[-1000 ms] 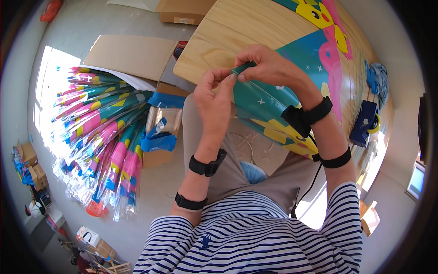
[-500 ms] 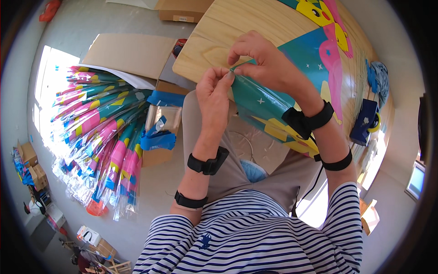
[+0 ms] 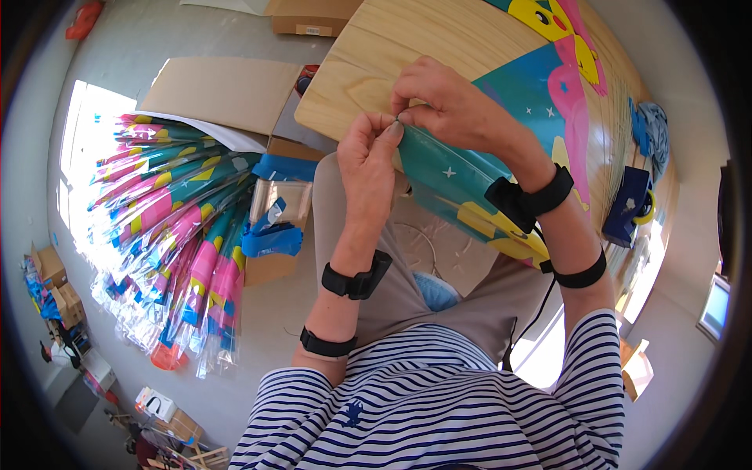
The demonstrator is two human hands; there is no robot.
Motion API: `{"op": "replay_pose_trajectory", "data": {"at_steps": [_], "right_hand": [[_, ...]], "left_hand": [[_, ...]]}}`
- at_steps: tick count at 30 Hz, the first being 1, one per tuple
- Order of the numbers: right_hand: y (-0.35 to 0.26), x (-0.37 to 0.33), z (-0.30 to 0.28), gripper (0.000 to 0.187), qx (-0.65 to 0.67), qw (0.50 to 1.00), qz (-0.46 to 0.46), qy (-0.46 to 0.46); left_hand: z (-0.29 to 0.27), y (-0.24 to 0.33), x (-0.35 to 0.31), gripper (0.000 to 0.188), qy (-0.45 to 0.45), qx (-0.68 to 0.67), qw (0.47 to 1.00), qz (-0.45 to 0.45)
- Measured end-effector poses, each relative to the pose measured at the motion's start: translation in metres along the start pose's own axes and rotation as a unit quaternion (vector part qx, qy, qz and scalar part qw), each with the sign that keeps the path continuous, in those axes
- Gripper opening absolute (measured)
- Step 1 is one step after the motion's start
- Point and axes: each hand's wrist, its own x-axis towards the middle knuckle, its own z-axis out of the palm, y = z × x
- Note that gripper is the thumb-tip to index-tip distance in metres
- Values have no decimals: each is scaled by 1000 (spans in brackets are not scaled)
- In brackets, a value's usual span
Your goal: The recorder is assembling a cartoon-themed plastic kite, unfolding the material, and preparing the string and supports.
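A thin, glossy printed plastic sheet (image 3: pixel 450 168), teal with white stars and yellow and pink cartoon shapes, hangs from the table edge over my lap. At its upper left corner my left hand (image 3: pixel 370 153) pinches the edge between thumb and fingers. Right beside it, my right hand (image 3: pixel 439 106) has thumb and forefinger closed on the same corner, its other fingers curled. The fingertips of both hands nearly touch. Whatever small detail lies between them is too small to make out. More teal and pink printed sheet (image 3: pixel 521 90) lies on the wooden table (image 3: pixel 360 59) beyond my right wrist.
Left of my legs, many rolled printed sheets in clear sleeves (image 3: pixel 172 196) fan out from a cardboard box (image 3: pixel 223 90). A blue-edged clear plastic piece (image 3: pixel 282 202) sits beside them. Thin rods (image 3: pixel 623 110) and a dark blue box (image 3: pixel 627 207) lie toward the table's right side.
Both hands stay at the sheet's corner, with small shifts of the fingers. My right hand has dipped slightly, and the hanging sheet has moved a little.
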Motion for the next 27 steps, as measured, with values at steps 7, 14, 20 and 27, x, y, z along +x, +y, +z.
{"op": "replay_pose_trajectory", "data": {"at_steps": [7,14,20,27], "right_hand": [[11,1,13,10,23,999,9,32],[10,-7,15,19,53,978,61,192],[40,-134,-38,23,83,893,298,327],[66,-439,-113,23,-177,595,553,555]], "left_hand": [[4,0,-4,7,7,-29,1000,-9],[-2,-13,5,6,30,-83,994,-62],[-8,-25,13,7,22,-75,994,-81],[-19,-37,19,6,-11,-40,997,-70]]}}
